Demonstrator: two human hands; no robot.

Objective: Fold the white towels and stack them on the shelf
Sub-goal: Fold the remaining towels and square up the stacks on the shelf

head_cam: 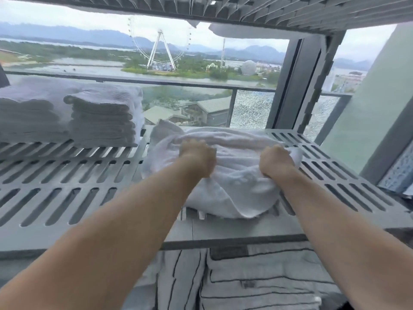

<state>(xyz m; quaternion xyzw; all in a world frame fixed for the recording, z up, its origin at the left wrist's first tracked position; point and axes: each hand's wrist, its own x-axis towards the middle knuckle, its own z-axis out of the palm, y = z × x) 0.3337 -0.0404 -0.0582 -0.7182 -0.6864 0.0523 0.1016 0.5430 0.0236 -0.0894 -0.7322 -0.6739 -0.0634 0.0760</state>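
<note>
Furthest left, two stacks of folded towels sit on the far part of the grey slotted shelf: a low stack at the edge of view and a taller stack just beside it on its right. Behind them a railing runs across a window, and beyond it a Ferris wheel stands by the water.

Right of the stacks, with a gap between, a loose white towel lies bunched on the same shelf, its near edge drooping over the slats towards the front. The left hand rests on the towel's left-middle part, fingers curled into a fist that bunches the cloth; it is a little blurred. The right hand grips the towel's right side, fingers curled down into the folds, with a corner of cloth sticking out past the knuckles. The two hands are apart, with a hump of towel between them.

Farther right, a dark window post rises behind the shelf. Another slotted shelf spans the top. Below the near edge lies a grey cloth with dark stripes.
</note>
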